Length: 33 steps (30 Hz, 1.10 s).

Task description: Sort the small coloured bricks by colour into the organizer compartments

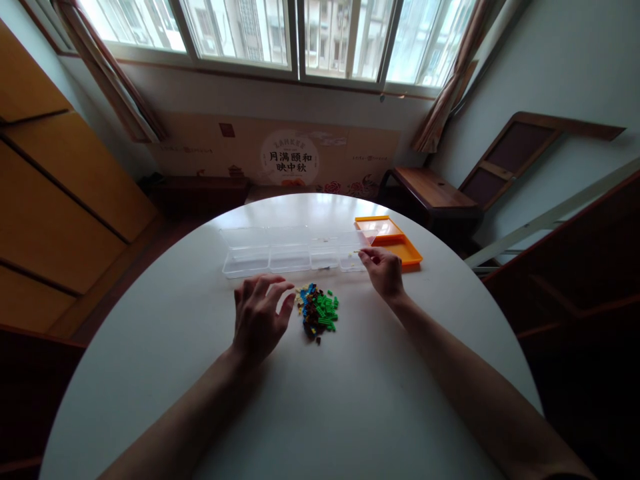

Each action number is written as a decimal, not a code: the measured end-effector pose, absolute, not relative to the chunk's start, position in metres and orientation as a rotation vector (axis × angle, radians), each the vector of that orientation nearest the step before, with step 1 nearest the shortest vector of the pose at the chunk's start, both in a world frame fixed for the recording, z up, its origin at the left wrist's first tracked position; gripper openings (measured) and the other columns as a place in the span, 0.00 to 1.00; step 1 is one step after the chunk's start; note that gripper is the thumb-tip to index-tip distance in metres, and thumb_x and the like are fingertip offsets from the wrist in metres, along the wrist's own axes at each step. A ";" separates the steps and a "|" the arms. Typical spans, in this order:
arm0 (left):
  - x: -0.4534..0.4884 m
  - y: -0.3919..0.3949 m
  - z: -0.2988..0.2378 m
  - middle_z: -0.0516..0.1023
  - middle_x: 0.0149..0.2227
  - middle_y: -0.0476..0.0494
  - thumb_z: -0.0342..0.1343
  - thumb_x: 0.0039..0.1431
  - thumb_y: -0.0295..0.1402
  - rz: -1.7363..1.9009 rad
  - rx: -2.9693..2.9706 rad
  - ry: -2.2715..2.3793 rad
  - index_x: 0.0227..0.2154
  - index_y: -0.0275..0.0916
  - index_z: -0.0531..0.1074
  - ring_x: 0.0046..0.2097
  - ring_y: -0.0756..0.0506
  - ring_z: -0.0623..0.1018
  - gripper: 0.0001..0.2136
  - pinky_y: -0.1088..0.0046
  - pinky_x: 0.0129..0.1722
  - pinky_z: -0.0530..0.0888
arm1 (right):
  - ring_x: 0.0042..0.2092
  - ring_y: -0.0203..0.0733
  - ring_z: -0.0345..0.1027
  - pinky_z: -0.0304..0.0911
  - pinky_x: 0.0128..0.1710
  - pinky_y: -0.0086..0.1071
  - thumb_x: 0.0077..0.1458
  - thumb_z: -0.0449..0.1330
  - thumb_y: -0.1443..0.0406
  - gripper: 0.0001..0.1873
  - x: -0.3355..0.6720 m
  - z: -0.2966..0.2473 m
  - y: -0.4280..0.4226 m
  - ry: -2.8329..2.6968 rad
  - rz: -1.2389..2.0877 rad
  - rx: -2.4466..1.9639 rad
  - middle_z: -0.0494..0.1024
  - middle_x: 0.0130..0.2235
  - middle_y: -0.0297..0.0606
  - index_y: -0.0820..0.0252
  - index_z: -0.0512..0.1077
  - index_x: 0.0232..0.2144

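Left hand (260,317): fingers loosely curled, thumb parted from index finger, no piece visible in grip; fingertips just beside the loose pile of small green, blue, brown and pale-yellow plastic bricks (323,311). Right hand (384,270): thumb and index finger pinched on a tiny pale-yellow plastic piece (356,252), over the right end of the clear plastic compartment box (290,259); piece's axis too small to read. Shallow orange plastic tray (409,250) partly hidden behind this hand. Box lies beyond pile on round white surface (325,407), long axis left to right.
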State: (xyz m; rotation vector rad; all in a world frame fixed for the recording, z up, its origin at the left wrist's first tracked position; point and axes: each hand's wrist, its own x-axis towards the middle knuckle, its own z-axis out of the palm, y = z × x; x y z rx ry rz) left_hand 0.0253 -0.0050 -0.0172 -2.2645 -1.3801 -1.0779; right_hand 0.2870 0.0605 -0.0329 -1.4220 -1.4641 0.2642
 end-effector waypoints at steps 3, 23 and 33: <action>0.025 -0.004 -0.019 0.76 0.41 0.43 0.55 0.59 0.30 -1.037 -2.302 -1.454 0.36 0.41 0.74 0.47 0.39 0.70 0.04 0.61 0.46 0.64 | 0.27 0.38 0.67 0.63 0.33 0.32 0.53 0.59 0.59 0.14 0.291 -0.036 0.063 -1.431 0.271 -1.438 0.80 0.31 0.40 0.63 0.80 0.34; 0.015 0.005 -0.030 0.77 0.43 0.44 0.55 0.59 0.32 -0.856 -2.544 -1.654 0.32 0.43 0.77 0.50 0.38 0.69 0.06 0.58 0.49 0.63 | 0.25 0.35 0.63 0.61 0.30 0.30 0.55 0.59 0.64 0.09 0.255 -0.035 0.037 -1.596 0.360 -1.321 0.78 0.29 0.36 0.60 0.79 0.33; 0.022 0.009 -0.024 0.77 0.39 0.45 0.56 0.58 0.35 -1.231 -2.599 -1.711 0.30 0.43 0.77 0.47 0.42 0.71 0.06 0.61 0.49 0.66 | 0.31 0.36 0.69 0.63 0.34 0.27 0.54 0.62 0.68 0.07 0.221 -0.026 0.010 -1.873 0.548 -1.103 0.79 0.32 0.36 0.59 0.78 0.36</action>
